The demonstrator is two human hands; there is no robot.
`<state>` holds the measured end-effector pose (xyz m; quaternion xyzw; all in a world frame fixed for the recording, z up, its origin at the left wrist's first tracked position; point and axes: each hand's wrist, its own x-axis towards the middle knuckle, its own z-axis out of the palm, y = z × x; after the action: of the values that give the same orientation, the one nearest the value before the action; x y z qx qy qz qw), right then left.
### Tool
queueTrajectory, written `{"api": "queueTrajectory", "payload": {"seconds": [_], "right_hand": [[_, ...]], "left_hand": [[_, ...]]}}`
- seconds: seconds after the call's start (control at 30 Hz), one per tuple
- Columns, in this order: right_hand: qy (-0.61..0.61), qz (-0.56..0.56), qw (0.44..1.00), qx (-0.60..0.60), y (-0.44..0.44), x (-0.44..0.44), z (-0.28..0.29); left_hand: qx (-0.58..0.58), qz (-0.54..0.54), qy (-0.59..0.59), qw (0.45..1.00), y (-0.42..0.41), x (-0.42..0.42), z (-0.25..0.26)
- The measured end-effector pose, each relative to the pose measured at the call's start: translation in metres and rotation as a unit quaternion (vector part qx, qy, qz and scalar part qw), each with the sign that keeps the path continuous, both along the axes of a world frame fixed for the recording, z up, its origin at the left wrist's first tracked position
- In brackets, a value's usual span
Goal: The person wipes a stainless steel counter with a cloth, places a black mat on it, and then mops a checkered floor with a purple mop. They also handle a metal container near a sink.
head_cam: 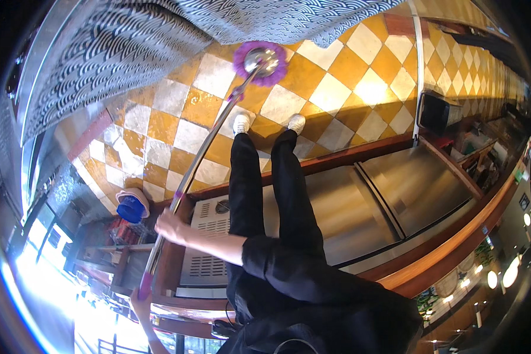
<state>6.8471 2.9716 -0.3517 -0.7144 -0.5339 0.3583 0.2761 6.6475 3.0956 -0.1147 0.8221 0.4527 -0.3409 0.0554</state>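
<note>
A mop with a metal pole [199, 155] slants across the left half of the view. Its round head [265, 62] has a shiny metal disc and a purple fringe, and rests on the checkered tile floor [208, 170]. My right hand [171, 225] reaches across my body and grips the middle of the pole. Lower down, my left hand [140, 301] is at the purple end grip [145, 285], its fingers partly hidden. Wet patches shine on the tiles left of the pole. Both my shoes stand right of the pole.
Wave-patterned curtains [128, 57] hang ahead, close to the mop head. Stainless steel cabinet doors [354, 203] and a vented panel [203, 221] lie close by my legs. A blue container [131, 208] sits at the left; a black bin [436, 113] stands at the right.
</note>
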Motion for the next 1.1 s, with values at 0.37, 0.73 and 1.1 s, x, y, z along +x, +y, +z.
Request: {"api": "queueTrajectory", "payload": {"seconds": [0.37,0.73,1.1], "right_hand": [[-0.177,-0.244,0.933,-0.196,-0.213,0.276,-0.150],[0.062,-0.119,0.970,-0.200,-0.007,0.133,-0.052],[0.057,0.103,0.992,0.036,0.186,-0.097,0.053]], "left_hand": [[-0.320,-0.018,-0.178,0.930,-0.147,0.319,-0.182],[-0.217,0.164,-0.160,0.949,0.013,0.179,-0.070],[0.079,0.246,-0.066,0.964,0.086,-0.043,0.092]]}}
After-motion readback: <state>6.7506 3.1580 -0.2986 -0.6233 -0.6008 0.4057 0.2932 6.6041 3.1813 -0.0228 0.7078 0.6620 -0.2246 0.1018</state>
